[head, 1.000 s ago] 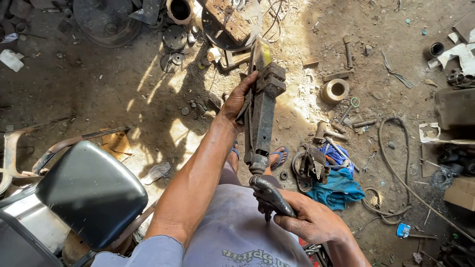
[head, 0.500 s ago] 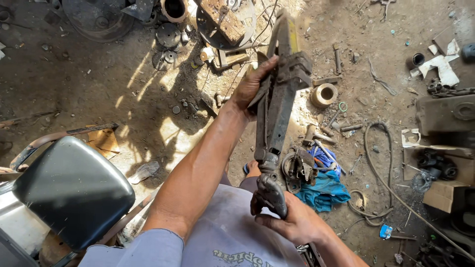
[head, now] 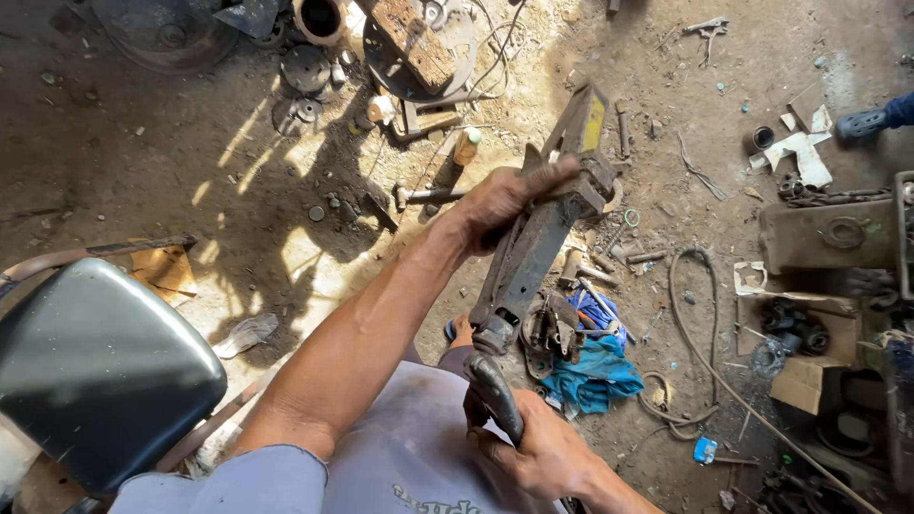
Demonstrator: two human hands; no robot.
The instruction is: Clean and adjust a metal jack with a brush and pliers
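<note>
Head view: the left hand (head: 505, 200) is closed around the upper part of a folded scissor jack (head: 538, 243), fingers wrapped over its near edge, just below the yellow-painted top end. The jack is held in the air, tilted, its top toward the far ground and its lower screw end pointing back at the person's lap. The right hand (head: 543, 447) is clenched on a dark, curved metal handle (head: 495, 395), whose upper tip sits just under the jack's lower end; whether the two touch cannot be told.

Beneath the jack, on the dirt floor (head: 238, 190), lie a blue cloth (head: 590, 371) and a clump of small metal tools just beside it, so the ground right under the jack is crowded. A hose (head: 690, 333) loops to the right of the cloth. Further right, a rusty metal block (head: 828, 233) and cardboard boxes (head: 809, 381) close off that side. To the left, a black padded seat (head: 95, 366) stands near the left elbow. Between the seat and the left forearm the floor is sunlit dirt with only a scrap or two. At the top edge lie round metal discs (head: 305, 71) and a wooden block (head: 414, 43), well apart from the hands.
</note>
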